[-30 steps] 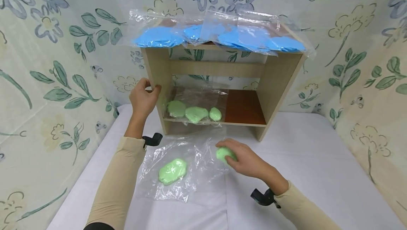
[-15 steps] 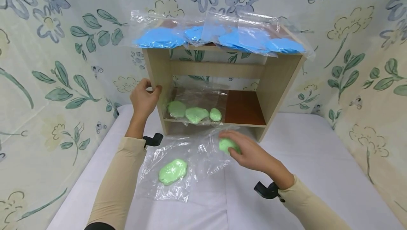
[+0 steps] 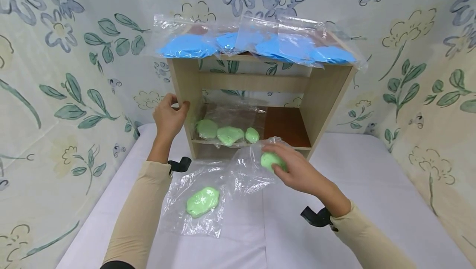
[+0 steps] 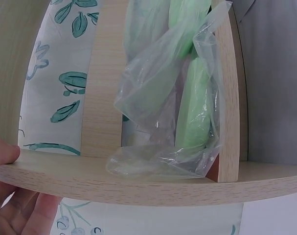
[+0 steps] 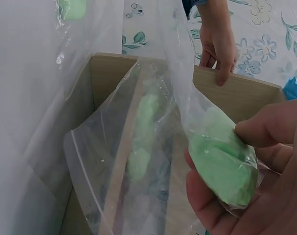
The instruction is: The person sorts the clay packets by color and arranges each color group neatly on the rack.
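Note:
My left hand [image 3: 169, 114] holds the left side panel [image 4: 114, 188] of a small wooden shelf unit, thumb on the inner face and fingers outside. In front of the unit, my right hand [image 3: 297, 167] grips a clear plastic bag with a green clay-like lump [image 5: 221, 166] in it. The bag's loose part [image 3: 247, 174] hangs to the left. On the lower shelf [image 3: 286, 124] lie clear bags with green lumps [image 3: 229, 135] at the left; the brown board shows at the right. Another bagged green lump [image 3: 202, 201] lies flat on the white cloth.
Several clear bags with flat blue contents [image 3: 189, 46] lie across the unit's top, overhanging its front edge. The unit's right side panel [image 3: 329, 99] stands beyond my right hand. Floral fabric [image 3: 412, 83] surrounds the white-covered table [image 3: 390, 203].
My right hand has lifted the bagged green lump off the cloth and moved it up and slightly right, towards the shelf. The left hand has stayed on the side panel.

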{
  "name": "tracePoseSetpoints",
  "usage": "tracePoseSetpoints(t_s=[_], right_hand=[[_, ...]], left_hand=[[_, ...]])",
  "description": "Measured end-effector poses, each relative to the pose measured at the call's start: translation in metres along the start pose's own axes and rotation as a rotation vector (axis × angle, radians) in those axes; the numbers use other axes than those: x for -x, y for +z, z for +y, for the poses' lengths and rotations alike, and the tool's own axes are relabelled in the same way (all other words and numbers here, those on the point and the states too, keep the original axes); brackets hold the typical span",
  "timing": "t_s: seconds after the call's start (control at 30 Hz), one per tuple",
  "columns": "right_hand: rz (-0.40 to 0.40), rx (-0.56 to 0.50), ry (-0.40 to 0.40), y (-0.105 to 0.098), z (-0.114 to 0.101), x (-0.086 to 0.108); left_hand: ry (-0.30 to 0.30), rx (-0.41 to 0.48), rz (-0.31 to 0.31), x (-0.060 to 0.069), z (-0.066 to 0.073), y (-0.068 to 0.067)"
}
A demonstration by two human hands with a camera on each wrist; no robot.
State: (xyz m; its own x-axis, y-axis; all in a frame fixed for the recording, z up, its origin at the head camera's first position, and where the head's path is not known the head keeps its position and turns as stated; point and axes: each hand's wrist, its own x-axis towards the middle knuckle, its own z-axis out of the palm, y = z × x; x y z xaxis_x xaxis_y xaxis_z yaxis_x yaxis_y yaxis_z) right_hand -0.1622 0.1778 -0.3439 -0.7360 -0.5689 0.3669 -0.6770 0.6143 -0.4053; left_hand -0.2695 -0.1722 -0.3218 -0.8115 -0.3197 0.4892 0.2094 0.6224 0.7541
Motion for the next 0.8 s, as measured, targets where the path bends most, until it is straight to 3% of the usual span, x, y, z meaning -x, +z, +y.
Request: tracePoseSetpoints(t_s=[0.37,0.63,0.8], right_hand=[[0.104,-0.074,0.053,-0.043,0.009,-0.023],[0.266,-0.157,0.028,-0.073,0.015,-0.041],[0.356,-0.231,0.007,-0.075,0.016,-0.049]], left_hand=[[-0.018,0.001,-0.023,-0.001,0.001,-0.003],[-0.032,-0.001,-0.03,-0.002,0.0,-0.002],[-0.017,-0.004,-0.028,-0.001,-0.002,-0.002]])
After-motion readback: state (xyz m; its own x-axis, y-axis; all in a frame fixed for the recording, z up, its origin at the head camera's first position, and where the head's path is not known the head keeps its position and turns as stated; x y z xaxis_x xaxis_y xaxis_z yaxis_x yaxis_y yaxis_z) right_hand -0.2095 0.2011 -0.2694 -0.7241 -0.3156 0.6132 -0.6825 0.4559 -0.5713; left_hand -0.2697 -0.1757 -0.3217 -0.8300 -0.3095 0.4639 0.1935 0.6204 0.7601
